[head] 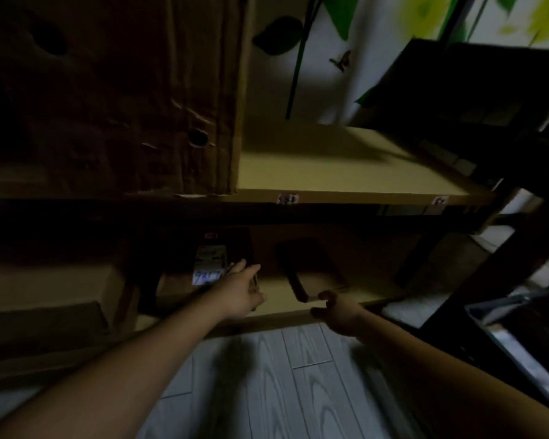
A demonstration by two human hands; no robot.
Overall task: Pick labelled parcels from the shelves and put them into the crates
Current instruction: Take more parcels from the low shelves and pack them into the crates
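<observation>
We judge picking: left hand [243, 293] touches the labelled parcel [210, 264] straight-fingered on the lower shelf [276, 299], right hand [339, 315] curls by a flat packet [311, 267] (grip unclear); next, clasp and pull.

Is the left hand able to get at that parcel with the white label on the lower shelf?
Probably yes. The left hand is right at the labelled parcel on the lower shelf, nothing between them. It is too dim to tell whether it grips.
</observation>
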